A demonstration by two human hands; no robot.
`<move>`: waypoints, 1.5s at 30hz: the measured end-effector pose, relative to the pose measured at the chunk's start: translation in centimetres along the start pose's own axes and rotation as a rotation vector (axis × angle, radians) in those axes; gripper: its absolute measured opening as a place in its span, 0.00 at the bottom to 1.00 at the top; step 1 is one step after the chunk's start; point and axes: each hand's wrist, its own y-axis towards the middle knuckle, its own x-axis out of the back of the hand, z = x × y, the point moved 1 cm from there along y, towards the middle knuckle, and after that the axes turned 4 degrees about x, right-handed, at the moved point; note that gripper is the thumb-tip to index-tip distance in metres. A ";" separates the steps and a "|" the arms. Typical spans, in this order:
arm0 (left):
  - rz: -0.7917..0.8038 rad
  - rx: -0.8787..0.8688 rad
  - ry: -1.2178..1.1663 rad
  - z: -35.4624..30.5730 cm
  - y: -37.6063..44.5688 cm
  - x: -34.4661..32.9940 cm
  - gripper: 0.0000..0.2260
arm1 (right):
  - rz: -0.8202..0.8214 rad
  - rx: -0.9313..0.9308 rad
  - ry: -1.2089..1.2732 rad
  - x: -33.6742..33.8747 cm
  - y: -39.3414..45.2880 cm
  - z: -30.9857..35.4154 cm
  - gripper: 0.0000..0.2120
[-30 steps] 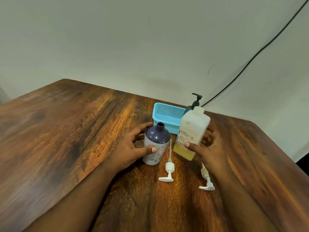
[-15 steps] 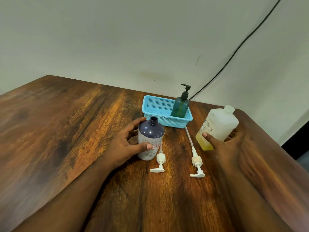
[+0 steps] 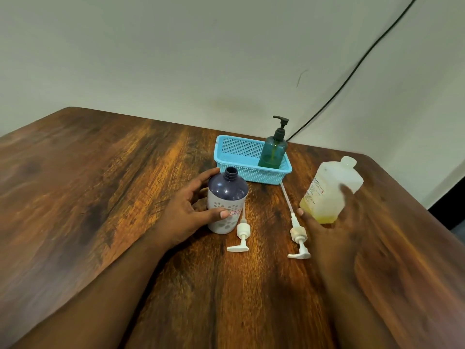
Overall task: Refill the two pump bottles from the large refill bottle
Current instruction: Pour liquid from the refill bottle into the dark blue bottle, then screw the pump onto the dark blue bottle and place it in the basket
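Spreading across the desk (image 3: 100, 197) is the likely spill: the right hand (image 3: 334, 222), blurred, is gripping the tilted, capped refill bottle (image 3: 329, 190), while the left hand (image 3: 186, 215) is wrapping the uncapped purple pump bottle (image 3: 226, 202), whose narrow neck is inviting a missed pour.

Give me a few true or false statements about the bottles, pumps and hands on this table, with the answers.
1. The purple bottle has its pump screwed on. False: its neck is open.
2. The left hand grips the purple bottle. True.
3. The green pump bottle stands in the blue basket. True.
4. Two white pumps lie in the basket. False: both lie on the table.
5. The refill bottle by the right hand is full. False: yellow liquid fills only the bottom.
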 end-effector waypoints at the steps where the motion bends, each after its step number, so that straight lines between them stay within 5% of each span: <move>1: 0.001 0.002 0.001 0.0 0.0 0.0 0.38 | 0.087 0.127 0.037 0.1 -0.5 1.1 0.28; 3: 0.005 0.001 -0.003 -0.3 0.0 -0.1 0.38 | 0.405 0.346 0.042 -0.1 -1.2 3.0 0.16; 6: 0.002 -0.008 -0.041 -0.4 -0.1 -0.3 0.37 | 0.779 0.756 -0.200 -2.2 -2.0 4.0 0.15; 9: 0.009 -0.016 -0.066 -0.3 -0.2 -0.3 0.37 | 0.807 1.000 -0.370 -4.0 -2.5 3.6 0.15; 13: 0.016 -0.018 -0.057 -0.3 -0.2 -0.3 0.38 | 0.757 1.084 -0.415 -4.4 -1.8 3.5 0.15; 20: 0.025 -0.017 -0.061 -0.2 -0.1 -0.2 0.38 | 0.449 0.970 -0.136 -2.4 -0.4 4.7 0.15; 25: 0.021 -0.011 -0.080 -0.4 -0.2 -0.3 0.37 | 0.205 0.571 0.374 0.1 0.7 8.9 0.14; 28: 0.015 -0.005 -0.080 -0.4 -0.3 -0.2 0.37 | 0.166 0.496 0.548 1.8 0.7 11.4 0.12; 37: 0.004 -0.025 -0.050 -0.4 -0.3 -0.2 0.37 | 0.133 0.626 0.391 3.1 1.2 12.9 0.15; 45: 0.020 -0.017 -0.084 -0.2 -0.2 -0.1 0.38 | 0.247 0.500 0.344 1.7 2.3 13.4 0.14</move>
